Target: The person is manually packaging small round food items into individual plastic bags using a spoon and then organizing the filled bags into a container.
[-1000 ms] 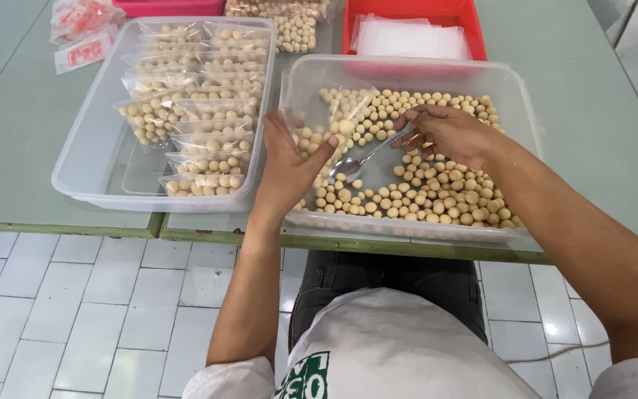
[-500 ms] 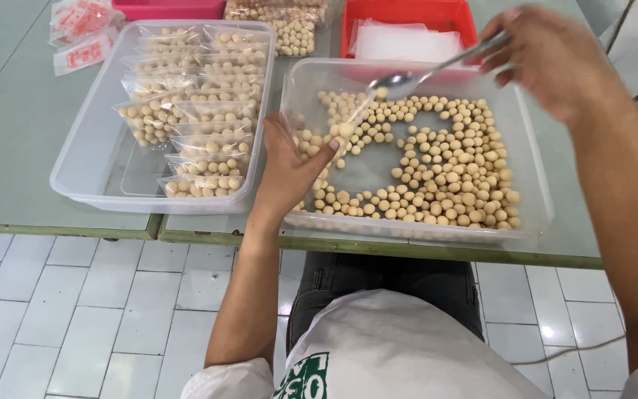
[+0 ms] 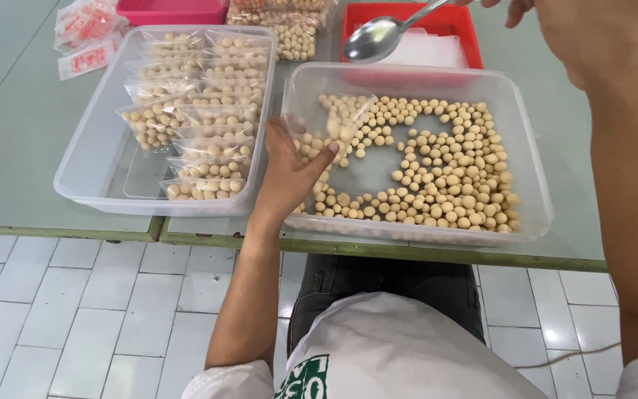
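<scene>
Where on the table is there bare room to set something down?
Bare green table left of the packet tray, and right of the ball tub under the right arm. Small gap among the balls beside the left hand. Back edge crowded.

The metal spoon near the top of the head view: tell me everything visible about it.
The spoon is shiny silver metal with an oval bowl and a slim straight handle. It is raised in the air, over the far rim of the clear tub of pale balls and in front of the red tray. The bowl points down-left and looks empty. The handle slants up-right to the right hand, mostly cut off by the frame. Nothing else touches it.
</scene>
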